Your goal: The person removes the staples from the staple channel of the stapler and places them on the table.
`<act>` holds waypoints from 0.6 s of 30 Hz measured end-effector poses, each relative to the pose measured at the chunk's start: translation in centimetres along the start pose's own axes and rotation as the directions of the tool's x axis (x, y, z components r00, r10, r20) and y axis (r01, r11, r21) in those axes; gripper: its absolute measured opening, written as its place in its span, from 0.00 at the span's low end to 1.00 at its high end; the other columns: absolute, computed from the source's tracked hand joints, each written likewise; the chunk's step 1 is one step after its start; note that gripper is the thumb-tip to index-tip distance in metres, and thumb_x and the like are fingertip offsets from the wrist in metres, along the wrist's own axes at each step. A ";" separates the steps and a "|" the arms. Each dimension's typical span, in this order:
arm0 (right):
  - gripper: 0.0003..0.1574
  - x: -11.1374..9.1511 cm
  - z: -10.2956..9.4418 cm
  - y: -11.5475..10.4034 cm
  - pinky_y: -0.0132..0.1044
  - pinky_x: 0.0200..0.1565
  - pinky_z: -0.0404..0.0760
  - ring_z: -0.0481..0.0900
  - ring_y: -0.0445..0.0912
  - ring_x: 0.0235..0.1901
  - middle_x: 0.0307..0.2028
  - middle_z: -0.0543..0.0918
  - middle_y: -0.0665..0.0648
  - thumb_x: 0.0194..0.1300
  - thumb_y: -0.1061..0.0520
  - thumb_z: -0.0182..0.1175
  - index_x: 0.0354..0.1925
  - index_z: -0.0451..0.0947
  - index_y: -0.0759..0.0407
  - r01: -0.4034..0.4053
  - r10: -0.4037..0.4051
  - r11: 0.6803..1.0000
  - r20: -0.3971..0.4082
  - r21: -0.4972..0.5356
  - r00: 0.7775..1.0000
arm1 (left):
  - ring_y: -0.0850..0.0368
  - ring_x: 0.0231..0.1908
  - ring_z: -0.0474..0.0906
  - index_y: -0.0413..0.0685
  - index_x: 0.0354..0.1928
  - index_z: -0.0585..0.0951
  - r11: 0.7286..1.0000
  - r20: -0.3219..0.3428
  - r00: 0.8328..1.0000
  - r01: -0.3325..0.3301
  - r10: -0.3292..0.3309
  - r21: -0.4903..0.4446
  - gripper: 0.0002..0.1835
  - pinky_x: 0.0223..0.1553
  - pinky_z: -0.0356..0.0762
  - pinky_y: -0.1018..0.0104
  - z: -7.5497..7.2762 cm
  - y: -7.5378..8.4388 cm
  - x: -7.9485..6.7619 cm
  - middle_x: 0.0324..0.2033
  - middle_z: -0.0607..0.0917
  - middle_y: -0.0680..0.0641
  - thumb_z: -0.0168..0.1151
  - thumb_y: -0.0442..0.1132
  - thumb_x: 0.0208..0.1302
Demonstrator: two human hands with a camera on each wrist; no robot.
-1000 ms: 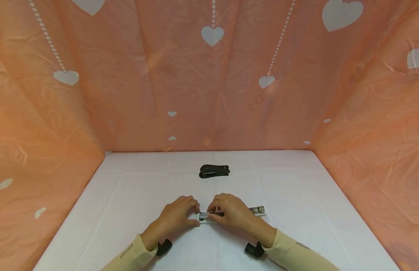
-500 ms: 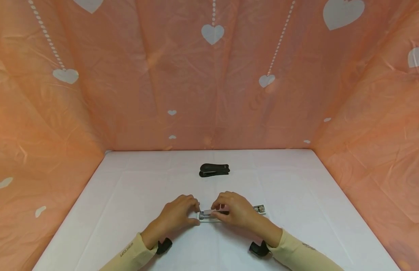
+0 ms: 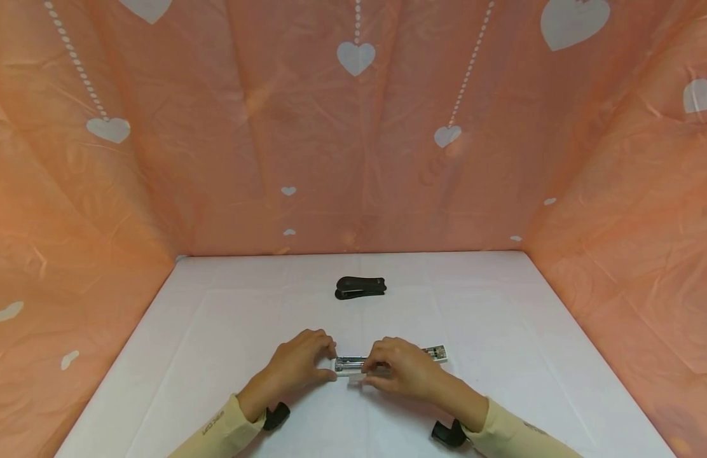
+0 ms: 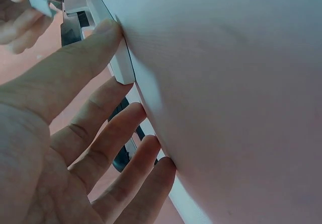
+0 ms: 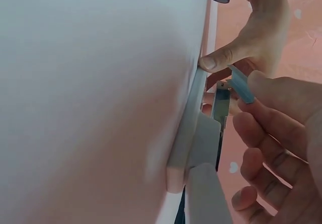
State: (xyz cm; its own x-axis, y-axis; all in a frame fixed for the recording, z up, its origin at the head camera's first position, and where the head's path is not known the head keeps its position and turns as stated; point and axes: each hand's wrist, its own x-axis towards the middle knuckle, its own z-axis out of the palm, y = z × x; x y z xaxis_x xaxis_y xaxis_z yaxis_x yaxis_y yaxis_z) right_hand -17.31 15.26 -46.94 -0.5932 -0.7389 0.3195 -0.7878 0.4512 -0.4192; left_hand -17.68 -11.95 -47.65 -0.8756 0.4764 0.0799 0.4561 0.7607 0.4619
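White stapler (image 3: 349, 364), swung apart, is laid lengthwise across the white table (image 3: 262, 299) in front of the person. Its left end is gripped by the left hand (image 3: 301, 359), between thumb and fingers. A small grey strip (image 5: 242, 86) is pinched between thumb and forefinger of the right hand (image 3: 404, 369), just beside the metal channel; whether the two are touching cannot be told. A black stapler (image 3: 360, 288) is seen farther back.

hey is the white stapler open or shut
Open: the white stapler has its lid swung back beyond the right hand, inner side up, baring the metal channel.
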 end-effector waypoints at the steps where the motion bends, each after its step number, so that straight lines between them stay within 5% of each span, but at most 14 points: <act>1: 0.06 -0.1 0.0 0.0 0.29 0.44 0.80 0.77 0.31 0.37 0.36 0.85 0.40 0.65 0.55 0.78 0.40 0.91 0.51 0.001 -0.001 1.000 0.005 0.000 1.000 | 0.51 0.54 0.81 0.58 0.37 0.85 1.000 -0.003 1.000 -0.004 0.004 0.004 0.18 0.42 0.83 0.50 0.0 0.0 0.0 0.45 0.85 0.58 0.87 0.46 0.52; 18: 0.06 -0.6 0.6 -0.4 0.29 0.45 0.76 0.76 0.31 0.39 0.37 0.84 0.38 0.68 0.48 0.76 0.40 0.91 0.45 0.022 -0.006 0.990 0.112 -0.140 0.994 | 0.51 0.53 0.81 0.58 0.37 0.85 1.000 0.004 1.000 0.011 -0.011 -0.012 0.18 0.42 0.82 0.50 0.0 0.2 0.1 0.44 0.85 0.58 0.88 0.45 0.50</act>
State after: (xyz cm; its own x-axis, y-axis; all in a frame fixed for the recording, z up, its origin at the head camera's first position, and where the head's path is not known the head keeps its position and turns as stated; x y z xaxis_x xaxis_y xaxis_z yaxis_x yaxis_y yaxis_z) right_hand -16.52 15.22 -47.44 -0.5659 -0.7931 0.2252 -0.8162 0.5004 -0.2888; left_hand -17.68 -11.79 -47.52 -0.8797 0.4702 0.0714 0.4448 0.7604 0.4732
